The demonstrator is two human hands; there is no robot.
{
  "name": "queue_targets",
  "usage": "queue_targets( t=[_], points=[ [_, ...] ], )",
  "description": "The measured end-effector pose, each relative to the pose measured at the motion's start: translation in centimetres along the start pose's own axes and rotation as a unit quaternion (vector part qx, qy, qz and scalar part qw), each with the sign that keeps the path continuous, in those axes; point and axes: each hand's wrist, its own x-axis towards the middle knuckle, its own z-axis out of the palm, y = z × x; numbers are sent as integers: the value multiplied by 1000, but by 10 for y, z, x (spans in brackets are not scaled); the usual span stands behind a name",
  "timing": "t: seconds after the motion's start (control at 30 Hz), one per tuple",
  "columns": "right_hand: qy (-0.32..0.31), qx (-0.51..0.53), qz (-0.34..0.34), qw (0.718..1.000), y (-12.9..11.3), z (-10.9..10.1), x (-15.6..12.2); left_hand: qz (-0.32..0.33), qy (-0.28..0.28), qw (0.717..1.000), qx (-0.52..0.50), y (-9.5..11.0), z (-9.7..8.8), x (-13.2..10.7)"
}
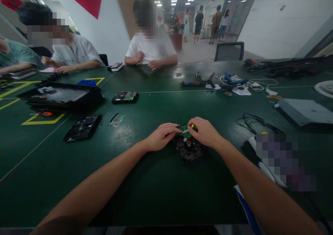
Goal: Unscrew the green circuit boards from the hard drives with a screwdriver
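Observation:
A black hard drive [189, 149] lies on the green table [161, 193] right in front of me, its green circuit board [184, 128] at the far end. My left hand [161, 136] has its fingers closed, pinching the circuit board's left edge. My right hand [205, 132] is closed round a small screwdriver [193, 127] with a yellow and black handle, its tip pointing at the board between the two hands.
More drives [82, 127] [125, 97], a loose circuit board [117, 120] and a black tray [60, 96] lie to the left. Tools and cables [229, 80] sit at the far right, a grey case [304, 111] beside them. Other people sit across the table.

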Motion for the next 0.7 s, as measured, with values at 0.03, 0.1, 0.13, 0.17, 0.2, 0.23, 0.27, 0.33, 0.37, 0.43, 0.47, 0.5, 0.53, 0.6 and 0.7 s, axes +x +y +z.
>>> queue_targets(
  t=[0.03,0.1,0.13,0.17,0.2,0.23,0.27,0.33,0.37,0.43,0.47,0.5,0.53,0.6,0.7],
  points=[
    [2,1,0,1000,0,0,0,1,0,1000,2,0,0,0],
    [5,1,-1,1000,1,0,0,0,0,1000,6,-1,1,-1],
    [5,1,-3,1000,1,0,-1,-1,0,1000,8,-1,1,-1],
    [4,2,-6,1000,1,-1,-1,-2,-1,1000,10,-1,1,-1],
    [4,3,-10,1000,1,-1,-1,-2,-2,1000,11,-1,1,-1],
    [3,5,-14,1000,2,-2,-1,-1,-2,1000,12,-1,1,-2],
    [3,8,-18,1000,2,-2,-1,-2,-2,1000,12,-1,1,-2],
    [2,15,-22,1000,2,-3,-1,-4,-3,1000,14,0,1,-2],
    [2,17,-23,1000,2,-3,-1,-5,-3,1000,15,0,1,-2],
    [4,17,-21,1000,3,-3,-1,-8,-4,1000,19,0,0,-2],
    [7,15,-20,1000,3,-3,-1,-9,-4,1000,21,1,0,-2],
    [14,14,-17,1000,3,-3,-1,-10,-5,1000,22,1,0,-2],
    [26,15,-12,999,3,-3,-1,-11,-7,1000,23,1,-1,-2],
    [66,21,3,998,4,-5,0,-10,-8,1000,23,2,-1,-2],
    [150,26,17,988,5,-12,0,-6,-5,1000,20,4,-1,-1]
  ],
)
